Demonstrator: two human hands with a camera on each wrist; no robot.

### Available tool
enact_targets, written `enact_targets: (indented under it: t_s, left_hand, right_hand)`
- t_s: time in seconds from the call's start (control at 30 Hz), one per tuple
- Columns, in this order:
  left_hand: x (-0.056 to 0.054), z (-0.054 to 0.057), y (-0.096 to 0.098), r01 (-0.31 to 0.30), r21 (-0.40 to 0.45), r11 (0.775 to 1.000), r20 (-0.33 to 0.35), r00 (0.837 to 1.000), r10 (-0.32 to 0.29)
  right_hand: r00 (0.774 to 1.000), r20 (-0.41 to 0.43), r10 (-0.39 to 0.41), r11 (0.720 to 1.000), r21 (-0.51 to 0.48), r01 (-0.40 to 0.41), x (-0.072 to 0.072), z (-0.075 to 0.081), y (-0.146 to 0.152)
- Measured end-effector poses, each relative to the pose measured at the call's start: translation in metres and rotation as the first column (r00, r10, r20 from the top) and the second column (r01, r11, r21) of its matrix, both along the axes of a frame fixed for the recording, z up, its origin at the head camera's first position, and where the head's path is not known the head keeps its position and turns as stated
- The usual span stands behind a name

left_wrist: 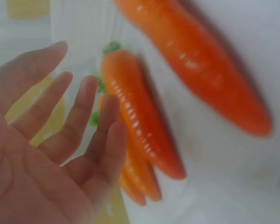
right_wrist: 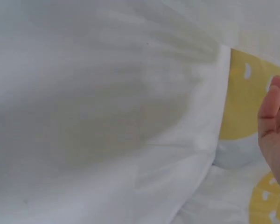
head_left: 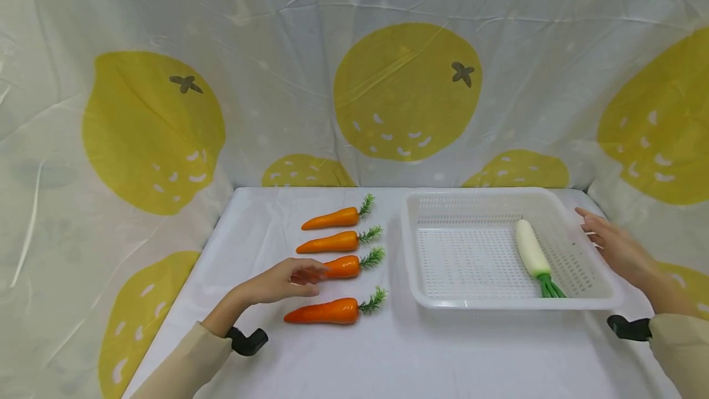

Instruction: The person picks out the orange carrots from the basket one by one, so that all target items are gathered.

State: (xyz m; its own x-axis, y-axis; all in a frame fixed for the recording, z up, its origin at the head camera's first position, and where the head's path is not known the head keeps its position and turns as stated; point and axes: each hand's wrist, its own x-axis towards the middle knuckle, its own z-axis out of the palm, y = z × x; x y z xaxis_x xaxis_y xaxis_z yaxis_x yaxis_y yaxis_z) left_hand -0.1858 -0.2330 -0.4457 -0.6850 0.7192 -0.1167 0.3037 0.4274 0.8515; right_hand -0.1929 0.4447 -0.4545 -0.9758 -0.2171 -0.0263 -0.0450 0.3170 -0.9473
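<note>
My left hand (head_left: 281,283) hovers over the left part of an orange carrot (head_left: 344,267) with a green leafy top, partly hiding it. In the left wrist view its fingers (left_wrist: 77,123) are spread and loosely bent, holding nothing. A redder carrot (head_left: 324,311) lies just nearer than that hand. Two more carrots, a middle one (head_left: 329,242) and the farthest one (head_left: 330,219), lie beyond it in the same column. My right hand (head_left: 620,251) is beside the right wall of a white plastic basket (head_left: 498,304), fingers relaxed and without anything in them. A white radish (head_left: 532,250) with green stems lies inside the basket.
The white-covered table (head_left: 382,356) carries the carrots on the left and the basket on the right. A cloth curtain (head_left: 277,91) printed with yellow lemons stands behind and at both sides. Black straps with camera mounts (head_left: 247,342) sit at both wrists.
</note>
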Motion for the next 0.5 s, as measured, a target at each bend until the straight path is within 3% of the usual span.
enact_targets:
  t_s: [0.13, 0.27, 0.33, 0.5]
  left_hand:
    - [-0.007, 0.015, -0.005, -0.058, 0.007, 0.998, -0.077, 0.995, 0.058]
    - [-0.014, 0.028, -0.008, -0.166, 0.029, 0.986, -0.175, 0.97, 0.169]
    - [-0.018, 0.033, -0.01, -0.236, 0.035, 0.971, -0.245, 0.94, 0.237]
    - [-0.03, 0.048, -0.013, -0.413, -0.004, 0.911, -0.38, 0.843, 0.381]
  right_hand:
    - [0.985, -0.128, -0.118, 0.965, 0.221, 0.144, -0.004, 0.016, 0.005]
    - [0.958, -0.215, -0.187, 0.922, 0.299, 0.247, -0.008, 0.035, 0.008]
    - [0.957, -0.215, -0.195, 0.908, 0.33, 0.259, -0.009, 0.047, 0.006]
    - [0.967, -0.168, -0.191, 0.876, 0.415, 0.245, -0.014, 0.08, -0.011]
